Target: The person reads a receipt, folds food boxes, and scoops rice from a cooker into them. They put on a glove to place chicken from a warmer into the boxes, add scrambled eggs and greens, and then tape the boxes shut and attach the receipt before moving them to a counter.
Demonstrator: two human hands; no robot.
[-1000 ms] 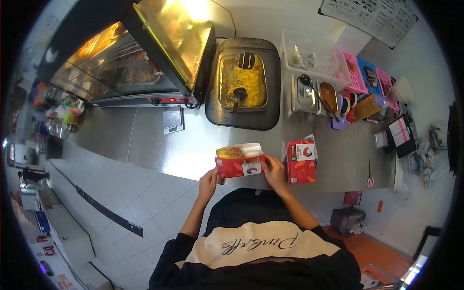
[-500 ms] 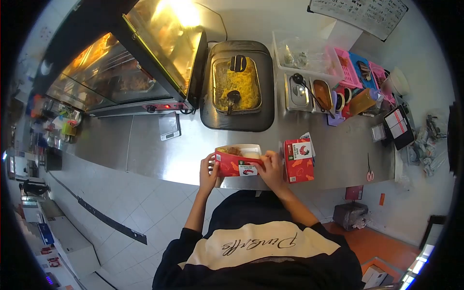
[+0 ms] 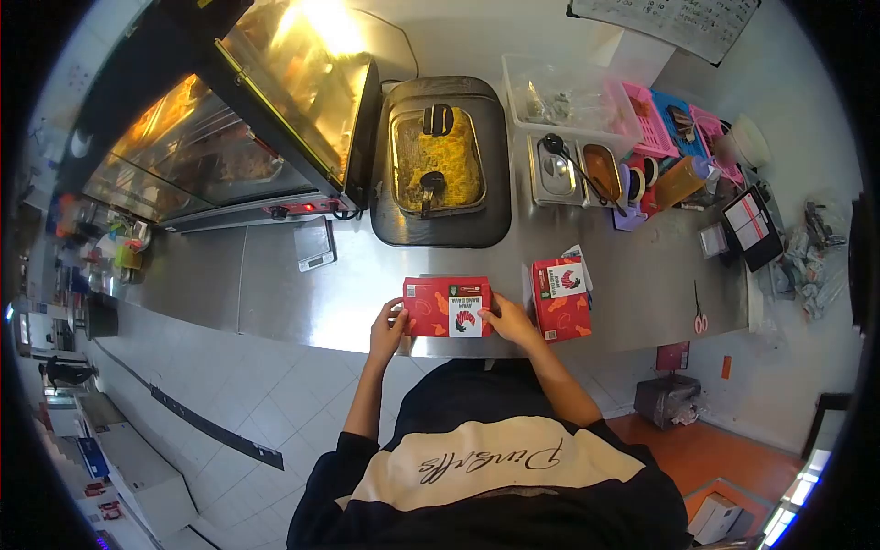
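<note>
A red food box (image 3: 426,309) with a white printed label lies at the front edge of the steel counter, its lid down over the contents. My left hand (image 3: 389,328) grips its left end, thumb on the near side. At the opposite end, my right hand (image 3: 511,323) holds the box with the thumb near the label. The food inside is hidden. Just right of my right hand lies a second red box (image 3: 562,310) of the same print, with paper pieces partly beneath it.
Behind the boxes stands a tray of yellow food (image 3: 449,165) on a black base. A lit glass warmer (image 3: 302,119) is at left, with a small scale (image 3: 314,242) before it. Steel containers (image 3: 555,174), a sauce bottle (image 3: 679,183) and scissors (image 3: 699,321) are at right.
The box's lid has come down over the food, which showed before. Both hands have stayed at the box's ends. The whole view has shifted slightly.
</note>
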